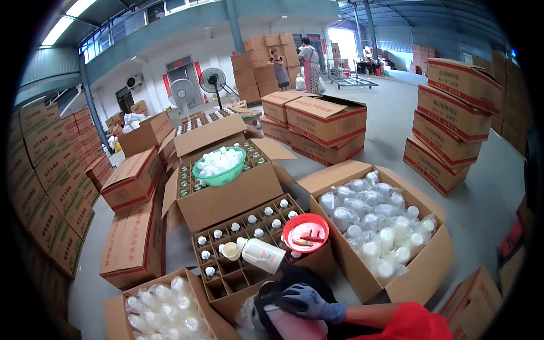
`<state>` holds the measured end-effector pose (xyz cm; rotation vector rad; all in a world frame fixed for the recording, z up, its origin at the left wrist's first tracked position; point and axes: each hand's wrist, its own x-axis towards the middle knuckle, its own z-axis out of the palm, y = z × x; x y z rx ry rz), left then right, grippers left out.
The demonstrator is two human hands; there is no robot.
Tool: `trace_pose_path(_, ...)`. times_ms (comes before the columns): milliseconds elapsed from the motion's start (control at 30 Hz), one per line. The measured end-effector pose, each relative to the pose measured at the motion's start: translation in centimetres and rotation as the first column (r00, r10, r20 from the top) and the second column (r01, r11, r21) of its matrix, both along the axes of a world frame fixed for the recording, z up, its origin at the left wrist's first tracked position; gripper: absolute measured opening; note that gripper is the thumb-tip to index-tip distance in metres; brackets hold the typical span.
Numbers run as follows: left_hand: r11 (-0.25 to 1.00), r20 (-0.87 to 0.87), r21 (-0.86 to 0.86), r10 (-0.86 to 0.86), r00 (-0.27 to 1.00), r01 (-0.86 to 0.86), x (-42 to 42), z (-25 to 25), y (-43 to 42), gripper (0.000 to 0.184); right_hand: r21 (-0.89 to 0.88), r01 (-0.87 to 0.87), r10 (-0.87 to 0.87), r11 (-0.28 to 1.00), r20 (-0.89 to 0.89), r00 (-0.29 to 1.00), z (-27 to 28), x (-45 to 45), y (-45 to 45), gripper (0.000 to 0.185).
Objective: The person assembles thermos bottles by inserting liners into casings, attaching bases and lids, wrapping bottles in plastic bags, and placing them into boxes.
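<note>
My right hand (309, 301), in a grey-blue glove, lies with its fingers curved over a smooth, pale pinkish-white, bottle-shaped object (297, 325) at the bottom edge. At that object's left side is my left hand (262, 306), dark and partly hidden, beside some clear plastic wrap (246, 313); its fingers are hard to make out. Just beyond, a white bottle (263, 255) with orange print lies across the divided carton (232, 288), near a cream cup (230, 251). White-capped bottles (258, 233) stand in several compartments. A red bowl (288, 231) holding small red-and-tan items rests on the carton's right corner.
Open cartons of plastic-wrapped bottles stand at right (371, 218) and lower left (164, 309). A green basin (220, 175) of white caps sits on another divided carton. Closed cartons are stacked left (131, 238) and right (447, 127). Two people (310, 62) stand far back near fans (212, 80).
</note>
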<state>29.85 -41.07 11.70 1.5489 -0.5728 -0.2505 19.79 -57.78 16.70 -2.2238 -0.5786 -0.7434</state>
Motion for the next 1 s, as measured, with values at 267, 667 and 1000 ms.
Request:
trace_pose_path(267, 0.985, 0.1, 0.161, 0.042, 0.994, -0.058, 0.5, 2.3, 0.4, 0.05, 0.297, -0.177, 0.24, 0.938, -0.189, 0.952, -3.4, 3.4, -5.2, 0.024)
trace_pose_path(667, 0.971, 0.138, 0.226, 0.051, 0.989, -0.081, 0.9, 3.2, 1.3, 0.048, 0.192, 0.107, -0.04, 0.976, -0.326, 0.944, -6.8, 2.9, -8.3, 0.03)
trace_pose_path(1000, 0.963, 0.174, 0.257, 0.036, 0.984, -0.081, 1.3, 3.7, 2.1, 0.049, 0.404, 0.073, 0.056, 0.912, -0.3, 0.952, -7.3, 4.3, -7.6, 0.033)
